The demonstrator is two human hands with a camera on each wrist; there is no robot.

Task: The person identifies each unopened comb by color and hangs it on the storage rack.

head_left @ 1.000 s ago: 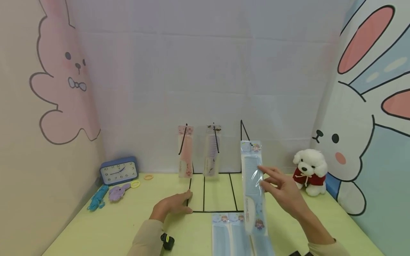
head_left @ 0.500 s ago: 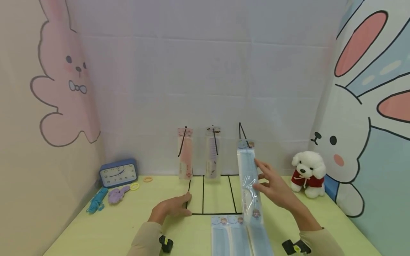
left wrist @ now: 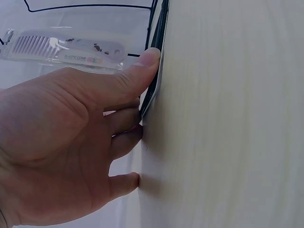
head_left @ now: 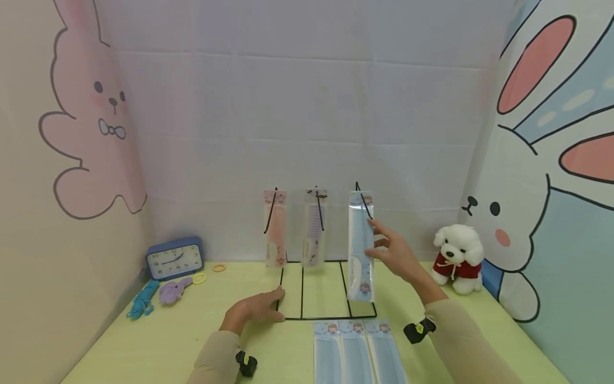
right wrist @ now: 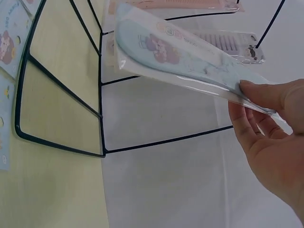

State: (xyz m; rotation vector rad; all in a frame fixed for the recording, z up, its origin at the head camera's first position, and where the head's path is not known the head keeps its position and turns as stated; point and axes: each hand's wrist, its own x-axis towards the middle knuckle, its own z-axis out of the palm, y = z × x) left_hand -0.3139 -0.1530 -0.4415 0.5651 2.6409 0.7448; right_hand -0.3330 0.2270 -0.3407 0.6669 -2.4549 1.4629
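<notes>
A black wire rack [head_left: 302, 317] stands at the back of the yellow-green table [head_left: 158, 341]. On its left hook hangs a pink packaged comb [head_left: 275, 229], and on the middle hook a purple one [head_left: 314, 229]. My right hand [head_left: 376, 240] pinches a blue packaged comb [head_left: 361, 245] by its edge and holds it upright, its top at the rack's right hook [head_left: 363, 201]. The right wrist view shows the thumb [right wrist: 266, 95] on that blue comb [right wrist: 180, 57]. My left hand [head_left: 268, 306] lies flat on the table, its thumb [left wrist: 142, 64] against the rack's base wire [left wrist: 154, 80].
Three more blue packaged combs [head_left: 355, 352] lie side by side at the table's front edge. A blue clock [head_left: 175, 258], a purple toy [head_left: 172, 289], a blue cord [head_left: 143, 298] and hair rings [head_left: 199, 278] sit back left. A white plush dog [head_left: 459, 257] sits back right.
My right hand has carried the blue packaged comb up and away from me, from above the table's front to the rack's right hook. The left hand has stayed put.
</notes>
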